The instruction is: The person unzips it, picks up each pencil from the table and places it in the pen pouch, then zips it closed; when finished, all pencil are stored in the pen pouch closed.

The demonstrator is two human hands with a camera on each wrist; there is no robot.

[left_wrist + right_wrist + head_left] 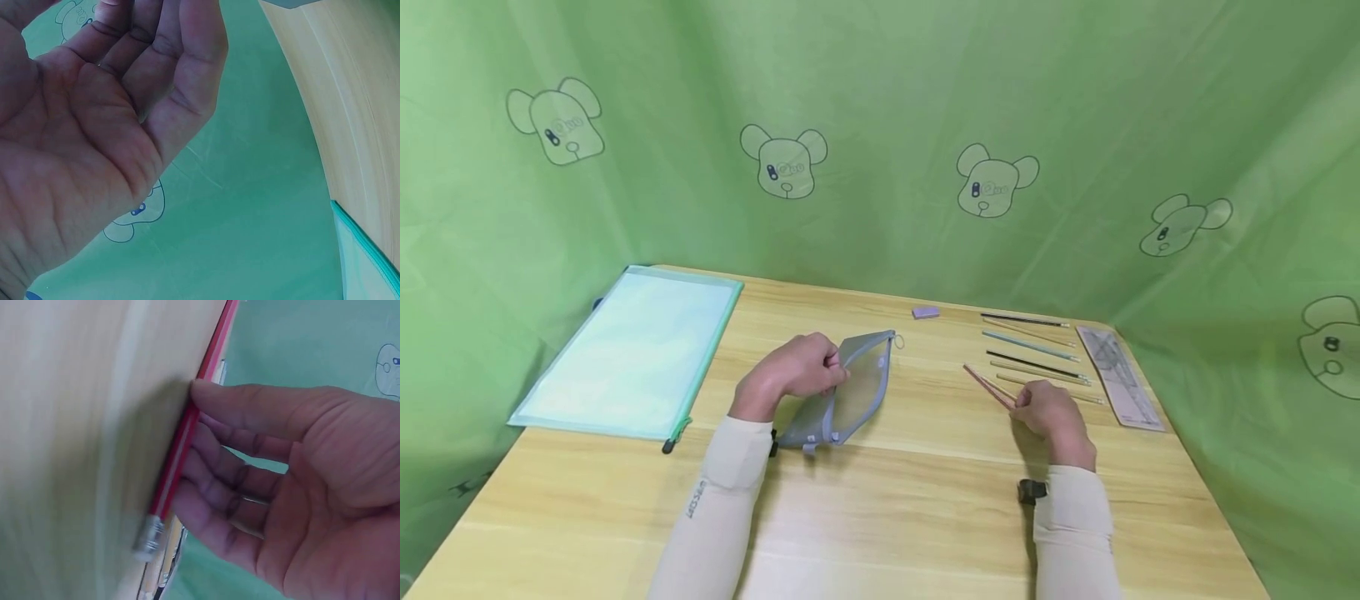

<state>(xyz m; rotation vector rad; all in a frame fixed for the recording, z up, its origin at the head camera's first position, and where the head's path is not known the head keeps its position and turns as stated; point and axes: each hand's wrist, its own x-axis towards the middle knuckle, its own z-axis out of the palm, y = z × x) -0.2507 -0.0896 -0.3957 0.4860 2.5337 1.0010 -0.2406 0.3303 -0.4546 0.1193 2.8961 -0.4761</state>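
A grey zip pouch (862, 385) lies mid-table with its mouth spread apart. My left hand (802, 367) pinches the pouch's upper edge between thumb and fingers; in the left wrist view the fingertips of that hand (94, 137) are partly cut off. To the right, my right hand (1051, 414) holds a red pencil (985, 385) near its eraser end. The right wrist view has the thumb and fingers of this hand (250, 462) on the red pencil (181, 447), close to the tabletop. A plain wooden pencil (997, 387) lies beside the red one, partly hidden by the hand.
Several pencils, among them a blue one (1030, 345) and a black one (1037, 365), lie in a row behind my right hand. A flat pack of rulers (1120, 377) is at the right edge, a purple eraser (926, 312) at the back, a translucent zip folder (632, 350) at the left.
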